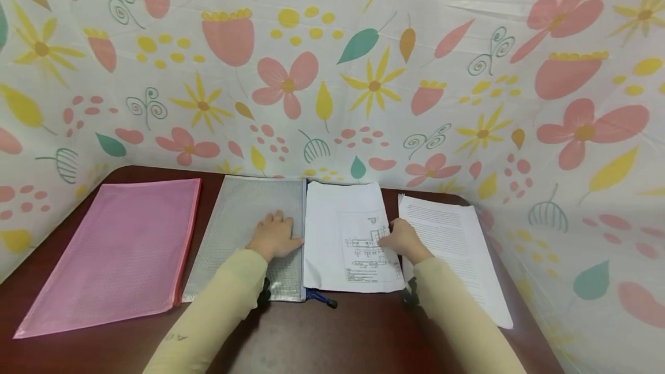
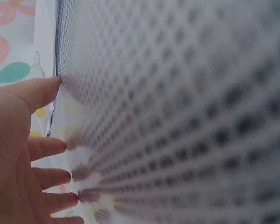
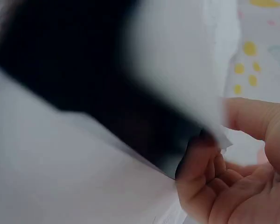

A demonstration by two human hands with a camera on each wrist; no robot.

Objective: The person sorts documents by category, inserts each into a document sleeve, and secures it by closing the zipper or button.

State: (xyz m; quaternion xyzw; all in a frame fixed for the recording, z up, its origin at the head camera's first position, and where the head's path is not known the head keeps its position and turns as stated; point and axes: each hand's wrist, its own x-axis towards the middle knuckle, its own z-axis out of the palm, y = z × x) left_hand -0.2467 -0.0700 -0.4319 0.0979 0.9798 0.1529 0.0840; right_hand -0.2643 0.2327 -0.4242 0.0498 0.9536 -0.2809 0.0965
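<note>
My left hand (image 1: 274,235) lies flat with straight fingers on the grey mesh zip pouch (image 1: 236,218). In the left wrist view the fingertips (image 2: 67,145) press against the mesh (image 2: 186,116). My right hand (image 1: 397,241) is at the right edge of a white sheet with a printed diagram (image 1: 337,235), which lies between the pouch and a stack of text pages (image 1: 457,247). In the right wrist view the thumb and curled fingers (image 3: 200,163) pinch the sheet's lifted edge (image 3: 186,70).
A pink mesh pouch (image 1: 114,247) lies at the left of the dark brown table (image 1: 337,333). The grey pouch's blue zip pull (image 1: 323,300) sticks out toward the front. A flowered cloth wall (image 1: 332,74) closes in the back and sides.
</note>
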